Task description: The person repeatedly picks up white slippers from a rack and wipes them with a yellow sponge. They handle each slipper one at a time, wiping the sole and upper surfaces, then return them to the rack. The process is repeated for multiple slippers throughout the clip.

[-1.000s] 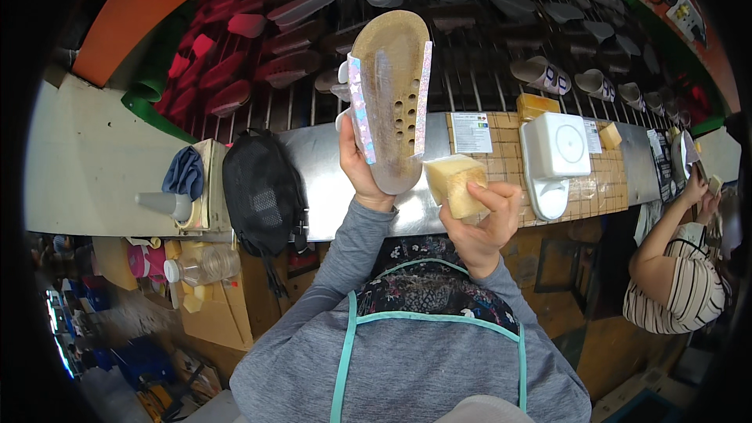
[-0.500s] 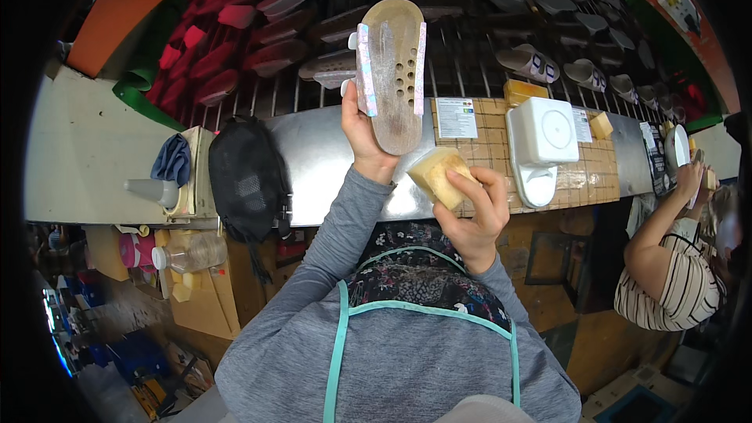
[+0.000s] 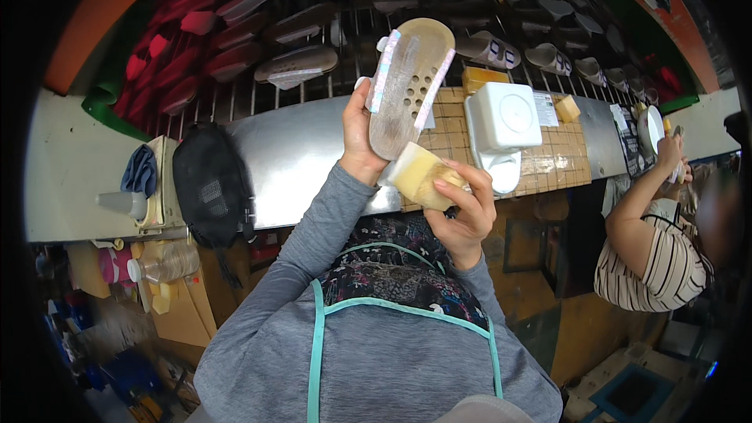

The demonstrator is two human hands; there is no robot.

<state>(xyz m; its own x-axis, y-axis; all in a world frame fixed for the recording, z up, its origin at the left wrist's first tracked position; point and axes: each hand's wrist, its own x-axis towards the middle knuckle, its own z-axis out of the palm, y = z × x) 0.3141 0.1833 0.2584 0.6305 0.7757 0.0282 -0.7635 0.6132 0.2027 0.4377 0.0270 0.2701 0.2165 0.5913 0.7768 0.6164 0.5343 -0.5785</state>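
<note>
My left hand [image 3: 363, 135] is closed on the heel end of a brown sandal sole [image 3: 406, 82], holding it up over the metal work surface. Its underside faces me, tilted to the right. Several holes run through the sole, and shiny pink-and-white strap ends are folded along both long edges. In my right hand [image 3: 468, 210], a yellow sponge block [image 3: 421, 178] with a whitish end is pinched between thumb and fingers. The pale end sits right beside the lower tip of the sole; whether they touch I cannot tell.
A white plastic container [image 3: 505, 113] stands on a brown-taped board [image 3: 556, 164] to the right. A black bag [image 3: 210, 180] lies left. Rows of soles [image 3: 298, 63] rest on the bars behind. At far right, another person [image 3: 654, 258] in a striped top handles something.
The sole has come down a little and tilted to the right. The sponge has shifted slightly left, nearer the sole's lower tip. The whole view has swung to the right.
</note>
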